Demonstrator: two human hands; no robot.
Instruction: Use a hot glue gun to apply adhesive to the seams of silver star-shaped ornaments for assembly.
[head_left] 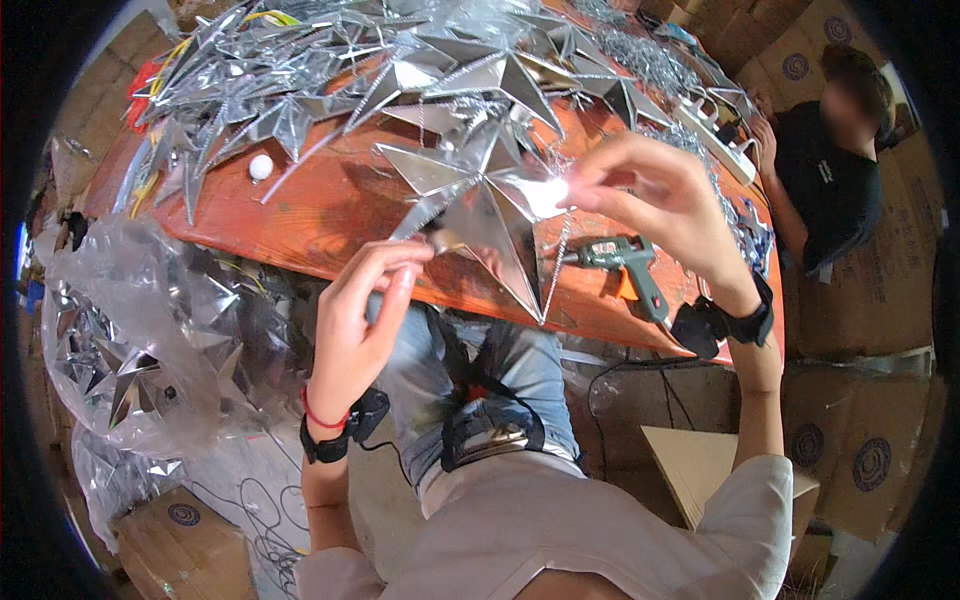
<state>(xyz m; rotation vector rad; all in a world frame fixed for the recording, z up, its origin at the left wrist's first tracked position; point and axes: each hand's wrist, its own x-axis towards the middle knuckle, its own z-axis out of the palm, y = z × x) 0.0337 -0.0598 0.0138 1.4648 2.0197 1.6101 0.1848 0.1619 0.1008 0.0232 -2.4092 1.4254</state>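
A shiny silver five-pointed star (490, 225) stands out over the near edge of the orange-brown table, its faces folded to a raised centre. With fingers and thumb closed, my left hand (358, 325) grips the star's lower left point. A thin silver beaded trim (558, 262) runs along the star's right side toward its bottom point. My right hand (660, 205) pinches at the star's right point, where the trim hangs from the fingertips; a bright glare there hides the exact contact. Below that hand lies a dark green glue gun (628, 272) with an orange trigger.
Many silver stars (450, 75) are heaped across the far side of the table (330, 200). A white ball (261, 167) lies left. A white power strip (715, 138) runs along the right. A clear plastic bag (150, 330) of stars stands left. Another person (835, 160) sits far right.
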